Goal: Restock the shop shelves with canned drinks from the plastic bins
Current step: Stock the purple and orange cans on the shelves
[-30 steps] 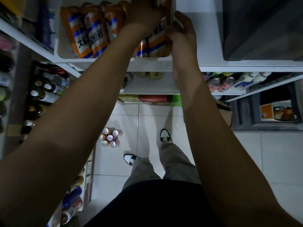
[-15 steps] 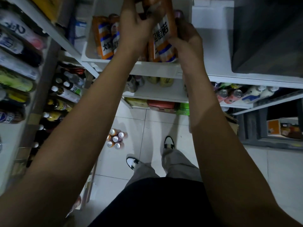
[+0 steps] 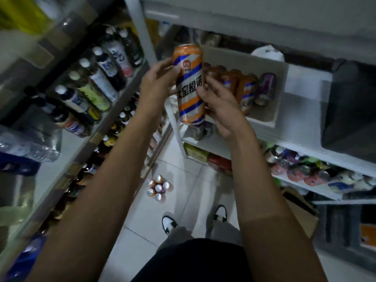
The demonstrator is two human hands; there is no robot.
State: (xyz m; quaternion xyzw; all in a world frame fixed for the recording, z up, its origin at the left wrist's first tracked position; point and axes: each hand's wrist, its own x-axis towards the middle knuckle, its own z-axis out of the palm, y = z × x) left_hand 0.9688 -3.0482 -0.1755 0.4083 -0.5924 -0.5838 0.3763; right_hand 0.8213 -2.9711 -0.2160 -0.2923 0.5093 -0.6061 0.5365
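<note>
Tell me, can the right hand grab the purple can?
Probably not yet: the right hand grips the orange can with the left hand. The purple can lies uncovered in the bin, so once freed, likely yes.

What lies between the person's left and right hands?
An orange can, roughly upright, held by the left hand and right hand; the head view shows it.
</note>
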